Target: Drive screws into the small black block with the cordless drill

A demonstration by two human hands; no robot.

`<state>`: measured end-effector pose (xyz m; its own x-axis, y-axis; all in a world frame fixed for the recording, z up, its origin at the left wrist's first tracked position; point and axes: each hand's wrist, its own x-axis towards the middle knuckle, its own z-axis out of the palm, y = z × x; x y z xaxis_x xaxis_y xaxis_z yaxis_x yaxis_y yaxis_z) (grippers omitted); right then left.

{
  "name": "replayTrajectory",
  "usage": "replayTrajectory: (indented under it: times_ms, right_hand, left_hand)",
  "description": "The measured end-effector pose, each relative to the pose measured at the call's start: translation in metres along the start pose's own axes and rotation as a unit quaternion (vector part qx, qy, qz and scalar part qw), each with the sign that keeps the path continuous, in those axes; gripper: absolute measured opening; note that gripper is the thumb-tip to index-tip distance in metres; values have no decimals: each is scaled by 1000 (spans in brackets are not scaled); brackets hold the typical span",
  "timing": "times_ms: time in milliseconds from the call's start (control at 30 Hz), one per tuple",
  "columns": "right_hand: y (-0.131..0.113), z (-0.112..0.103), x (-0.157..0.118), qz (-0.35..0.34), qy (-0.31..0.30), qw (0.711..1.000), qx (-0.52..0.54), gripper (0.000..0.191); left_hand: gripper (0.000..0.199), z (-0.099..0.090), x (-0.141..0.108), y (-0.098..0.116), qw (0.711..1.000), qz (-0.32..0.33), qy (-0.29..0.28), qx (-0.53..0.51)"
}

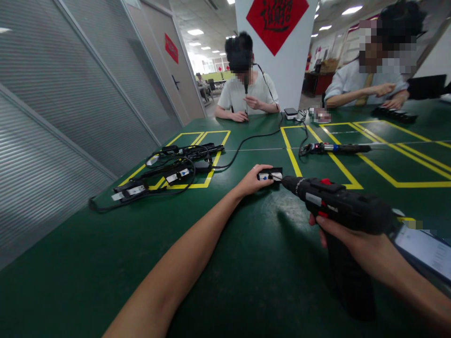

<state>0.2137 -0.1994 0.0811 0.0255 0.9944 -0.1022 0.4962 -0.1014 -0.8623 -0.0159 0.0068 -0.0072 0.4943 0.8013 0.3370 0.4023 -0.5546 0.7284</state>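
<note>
On the green table, my left hand [254,180] grips a small black housing [277,171] with a white inner part, thumb and fingers closed on its left end. In my right hand [352,239] is a black cordless drill [347,204] with red details, its handle wrapped by the fingers. The drill points left, and its bit reaches the right side of the white part; whether the tip touches a screw is too small to tell.
Black cables and parts with white labels [178,175] lie on the left of the table [211,263]. A black tool [338,148] rests at right centre, a phone [424,249] near the right edge. Two people [262,87] sit across the table.
</note>
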Motion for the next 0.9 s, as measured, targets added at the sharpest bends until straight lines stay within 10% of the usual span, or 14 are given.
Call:
replayTrajectory:
  times_ms: [900]
  right_hand:
    - [-5, -2, 0, -18, -5, 999, -40, 35]
  left_hand:
    - [53, 1, 1, -1, 1000, 1, -1, -3]
